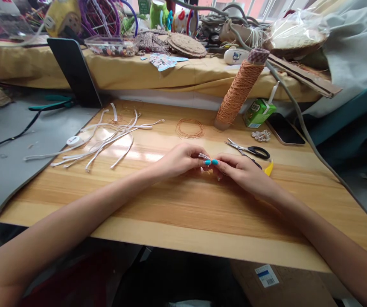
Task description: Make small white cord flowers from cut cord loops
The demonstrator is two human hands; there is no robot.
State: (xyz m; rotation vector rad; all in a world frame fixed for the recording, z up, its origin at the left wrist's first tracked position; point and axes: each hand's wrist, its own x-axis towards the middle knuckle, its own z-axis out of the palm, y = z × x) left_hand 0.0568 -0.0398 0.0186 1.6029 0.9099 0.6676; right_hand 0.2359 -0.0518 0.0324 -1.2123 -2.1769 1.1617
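My left hand [185,161] and my right hand [234,168] meet above the middle of the wooden table, thumbs nearly tip to tip. Both are closed in a pinch on a small bundle of white cord [204,156], whose ends poke up between the fingers. The rest of the bundle is hidden by my fingers. Just behind my right hand lie scissors [249,149] with black handles, partly covered by it. A yellow piece [269,168] shows beside that hand. Beyond my hands rests a coil of thin copper-coloured wire [190,128].
Loose white cords [106,143] spread over the table's left side. An orange twine-wrapped tube [241,91], a green drink carton [259,113], a phone [286,129] and a small white knotted piece [260,135] stand or lie at the back right. A grey cable [301,115] runs down the right edge.
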